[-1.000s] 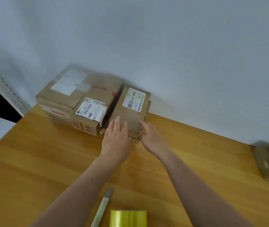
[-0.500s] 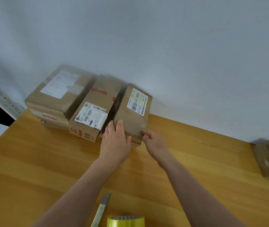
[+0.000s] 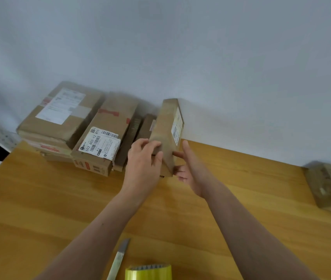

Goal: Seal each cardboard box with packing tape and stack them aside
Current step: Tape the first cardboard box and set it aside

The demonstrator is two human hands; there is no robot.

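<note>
A small brown cardboard box [image 3: 165, 130] with a white barcode label is tipped up on its edge, its near end lifted off the pile. My left hand [image 3: 143, 160] grips its near left corner, fingers curled over the top edge. My right hand [image 3: 191, 168] holds its right side, the thumb pressed against the box and the fingers underneath. To its left stand more boxes: a labelled one [image 3: 102, 138] and a stack [image 3: 59, 116] against the wall. A yellow roll of packing tape [image 3: 148, 272] sits at the bottom edge.
A knife [image 3: 119, 257] lies on the wooden table [image 3: 39, 209] left of the tape roll. Another brown box [image 3: 330, 186] sits at the table's right edge. A flat dark box [image 3: 146, 126] lies under the lifted one. A white wall runs behind the pile.
The small box has been tilted from lying flat on the pile to standing on its edge. Both hands closed around its near end and lifted it.
</note>
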